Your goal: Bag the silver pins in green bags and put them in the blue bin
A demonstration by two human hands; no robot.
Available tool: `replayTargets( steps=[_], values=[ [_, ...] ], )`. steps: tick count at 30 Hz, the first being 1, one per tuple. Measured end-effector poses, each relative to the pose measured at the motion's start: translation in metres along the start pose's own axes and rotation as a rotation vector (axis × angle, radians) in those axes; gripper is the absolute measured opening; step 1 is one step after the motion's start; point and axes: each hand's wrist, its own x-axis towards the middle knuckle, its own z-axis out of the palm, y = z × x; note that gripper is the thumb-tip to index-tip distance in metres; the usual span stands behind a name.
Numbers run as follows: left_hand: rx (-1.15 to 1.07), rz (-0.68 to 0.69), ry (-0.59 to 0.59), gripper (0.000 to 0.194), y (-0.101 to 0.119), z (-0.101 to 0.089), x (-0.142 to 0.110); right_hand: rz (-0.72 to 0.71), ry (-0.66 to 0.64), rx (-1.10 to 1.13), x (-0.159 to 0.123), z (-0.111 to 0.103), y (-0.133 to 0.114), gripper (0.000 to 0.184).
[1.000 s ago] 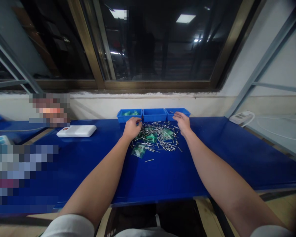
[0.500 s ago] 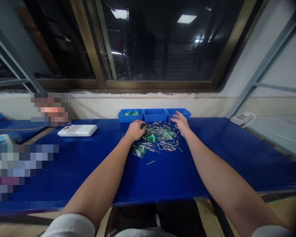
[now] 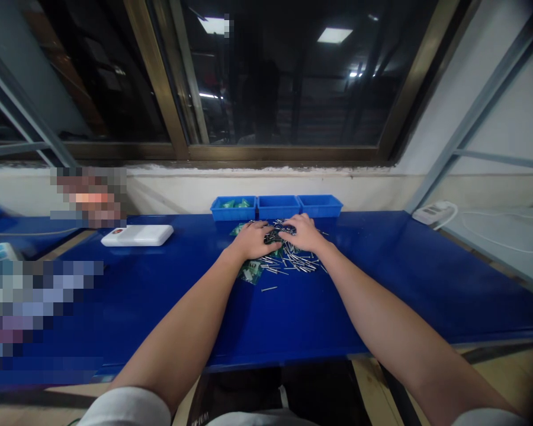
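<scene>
Both hands rest on a heap of thin metal pins with heads [image 3: 299,261], either nails or screws; their threads are too small to make out. My left hand [image 3: 252,241] covers the heap's left side, thumb apart from the fingers. Opposite it, my right hand [image 3: 302,232] lies over the back right part with its fingers spread. Dark small pieces show between the two hands. A green-printed clear packet [image 3: 251,272] sits at the front left of the heap, and more green packets are partly hidden under my hands. One loose pin [image 3: 269,289] lies in front.
Behind the heap, three blue bins stand in a row: the left bin [image 3: 213,212] holds green packets, beside a middle bin [image 3: 278,208] and a right bin [image 3: 320,207]. A white device [image 3: 137,235] lies left on the blue table [image 3: 284,331]. A power strip [image 3: 433,213] is at right.
My right hand has moved left and down onto the heap, closer to my left hand. The left hand has shifted slightly right and flattened; the black piece at its fingertips no longer shows there.
</scene>
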Motion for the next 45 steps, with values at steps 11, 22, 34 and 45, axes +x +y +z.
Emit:
replayTargets(
  steps=[11, 22, 34, 45],
  values=[
    [-0.133, 0.056, -0.01, 0.047, -0.003, -0.001, 0.002, -0.084, -0.033, 0.054, 0.002, 0.008, 0.0, 0.024],
    [-0.126, 0.052, -0.007, 0.047, -0.002, -0.001, 0.002, 0.013, 0.067, 0.105, 0.003, 0.005, 0.001, 0.014],
    [-0.098, 0.061, 0.126, 0.04, 0.006, -0.008, 0.004, -0.001, 0.203, 0.46, 0.004, 0.0, -0.009, 0.018],
    [-0.157, 0.062, 0.338, 0.023, 0.01, -0.004, 0.009, 0.164, 0.13, 0.933, 0.01, 0.008, -0.008, 0.024]
  ],
)
